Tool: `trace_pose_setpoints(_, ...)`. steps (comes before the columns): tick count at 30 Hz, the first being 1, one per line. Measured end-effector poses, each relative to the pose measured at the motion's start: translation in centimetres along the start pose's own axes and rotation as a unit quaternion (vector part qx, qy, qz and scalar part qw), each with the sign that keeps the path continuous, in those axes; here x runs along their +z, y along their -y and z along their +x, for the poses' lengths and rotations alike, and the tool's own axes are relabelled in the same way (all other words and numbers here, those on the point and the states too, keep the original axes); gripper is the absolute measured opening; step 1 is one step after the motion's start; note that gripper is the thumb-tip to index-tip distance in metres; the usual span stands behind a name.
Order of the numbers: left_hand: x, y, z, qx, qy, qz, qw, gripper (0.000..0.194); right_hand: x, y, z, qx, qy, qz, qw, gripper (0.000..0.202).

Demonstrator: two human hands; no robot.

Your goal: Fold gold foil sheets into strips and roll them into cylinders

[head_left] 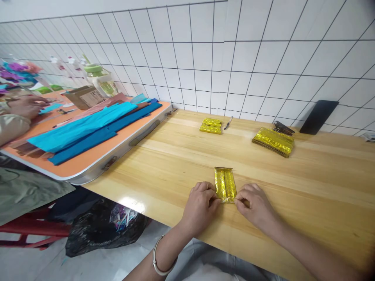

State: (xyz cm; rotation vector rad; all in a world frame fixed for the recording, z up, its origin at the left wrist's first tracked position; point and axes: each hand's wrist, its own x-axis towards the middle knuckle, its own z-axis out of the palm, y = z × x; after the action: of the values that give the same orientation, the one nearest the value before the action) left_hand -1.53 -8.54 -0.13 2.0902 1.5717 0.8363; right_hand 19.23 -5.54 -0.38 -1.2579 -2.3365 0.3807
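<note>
A small folded sheet of shiny gold foil paper (225,183) lies on the wooden table in front of me, with a seam running down its middle. My left hand (202,203) pinches its near left corner between thumb and fingers. At the near right corner, my right hand (254,205) grips the edge the same way. Farther back sits a folded gold piece (211,126), and to the right of it a thicker stack of gold foil paper (273,142) with a black clip (283,128) behind it.
A pen (228,123) and a dark phone-like slab (319,116) are near the tiled wall. On the left, an orange folding table (84,158) bears blue paper strips (84,127), a box (84,96) and a bottle (101,80). Another person's hands (27,105) work there. A black bag (96,230) lies below.
</note>
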Motion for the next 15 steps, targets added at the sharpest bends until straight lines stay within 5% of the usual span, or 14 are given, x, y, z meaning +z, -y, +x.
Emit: trace_pose_setpoints(15,0.22,-0.11,0.16,-0.012,-0.022,0.008,1.000,0.015,0.47,-0.08,0.16,0.022,-0.010,0.001,1.000,0.014)
